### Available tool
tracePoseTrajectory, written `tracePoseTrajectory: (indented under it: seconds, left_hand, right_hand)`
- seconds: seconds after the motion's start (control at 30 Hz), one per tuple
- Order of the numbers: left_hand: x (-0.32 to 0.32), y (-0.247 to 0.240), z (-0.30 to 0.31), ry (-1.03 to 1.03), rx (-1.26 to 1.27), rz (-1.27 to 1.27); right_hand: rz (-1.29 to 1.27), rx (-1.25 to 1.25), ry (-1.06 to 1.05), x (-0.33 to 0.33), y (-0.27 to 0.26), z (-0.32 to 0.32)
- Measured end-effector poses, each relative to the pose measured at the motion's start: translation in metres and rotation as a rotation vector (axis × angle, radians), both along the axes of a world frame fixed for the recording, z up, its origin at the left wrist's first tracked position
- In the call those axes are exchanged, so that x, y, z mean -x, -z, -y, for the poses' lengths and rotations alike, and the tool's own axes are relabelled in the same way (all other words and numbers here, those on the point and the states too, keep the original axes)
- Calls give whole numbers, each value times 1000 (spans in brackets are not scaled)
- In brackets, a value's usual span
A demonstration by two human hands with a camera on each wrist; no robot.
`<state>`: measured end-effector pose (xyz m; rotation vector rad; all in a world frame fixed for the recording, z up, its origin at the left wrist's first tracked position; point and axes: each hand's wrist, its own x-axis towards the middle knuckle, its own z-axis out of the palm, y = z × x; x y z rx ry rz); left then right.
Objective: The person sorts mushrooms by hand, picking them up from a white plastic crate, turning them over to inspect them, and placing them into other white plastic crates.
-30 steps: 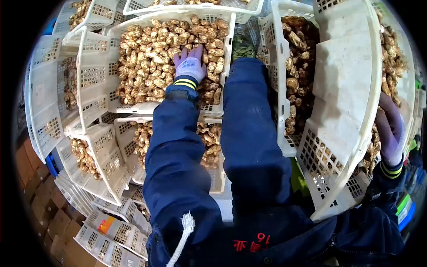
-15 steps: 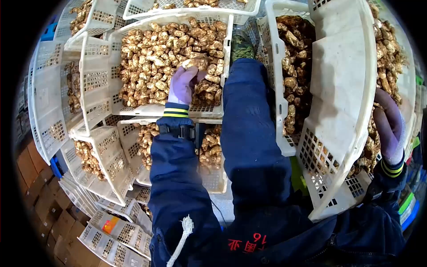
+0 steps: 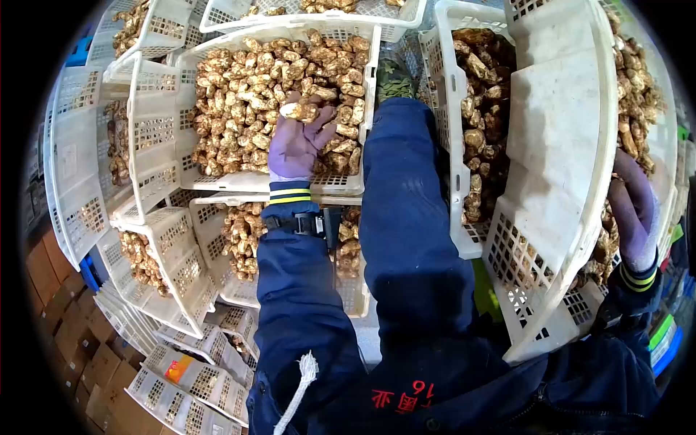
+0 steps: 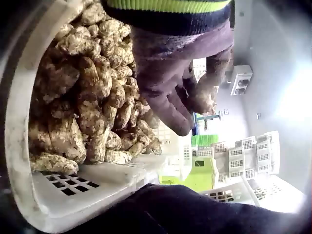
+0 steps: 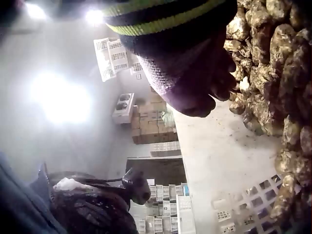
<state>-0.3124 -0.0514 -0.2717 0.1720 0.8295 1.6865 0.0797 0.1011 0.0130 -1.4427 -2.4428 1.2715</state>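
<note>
My left hand (image 3: 296, 145), in a lavender glove, is turned palm up over a white crate (image 3: 246, 178) piled with brown-and-white mushrooms (image 3: 239, 109). It holds one mushroom (image 3: 300, 112) in curled fingers; in the left wrist view this mushroom (image 4: 201, 100) partly shows between fingers and thumb. At the far right, my gloved right hand (image 3: 639, 210) bends over mushrooms (image 3: 632, 94) in another crate, its fingers curved. The right wrist view shows the right hand (image 5: 195, 83) from behind, fingertips beside the heap; I cannot tell whether they pinch anything.
A tall white crate wall (image 3: 558, 138) stands between my leg (image 3: 409, 217) and the right hand. Behind it sits a crate of darker mushrooms (image 3: 484, 130). Further crates (image 3: 167, 261) with mushrooms are at the left, and cardboard boxes (image 3: 94, 362) lie at lower left.
My left hand went from lying palm down on the heap to lifting a mushroom, then turned palm up and drew slightly back with it. The right hand stays nearly in place.
</note>
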Motion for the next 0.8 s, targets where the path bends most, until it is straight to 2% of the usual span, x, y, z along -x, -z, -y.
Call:
tracePoseTrajectory:
  seconds: [0.07,0.17,0.2,0.23,0.3,0.37,0.43,0.5,0.57,0.63,0.7,0.73,0.8]
  left_hand:
    - [1,-2,-1,-70,86,-49]
    - [17,8,11,-34,213,-342]
    - [15,3,14,-123,242,-280]
    - [15,13,25,-136,79,-688]
    - [30,7,59,-25,11,-1534]
    - [32,-22,97,-97,539,-590]
    - [32,-40,139,34,755,-715]
    - [27,-62,161,319,835,-850]
    - [29,-73,164,579,870,-998]
    - [29,-83,150,701,779,-997]
    - [22,-81,139,721,757,-948]
    - [16,-76,140,608,723,-1035]
    - [10,-76,139,489,769,-875]
  right_hand:
    - [-2,4,3,0,0,0]
    - [14,18,22,-1,0,0]
    - [22,24,31,-2,0,0]
    - [10,26,23,-2,0,0]
    - [-15,32,12,-3,1,-1]
    - [-14,53,28,-5,1,-1]
    - [-31,90,87,-3,1,3]
    - [-4,85,84,-6,3,2]
    - [37,27,43,-9,4,0]
    - [43,-10,21,-7,4,0]
    - [37,-16,44,-7,4,0]
    - [31,-19,38,-7,4,0]
    - [41,-8,-3,-10,3,-2]
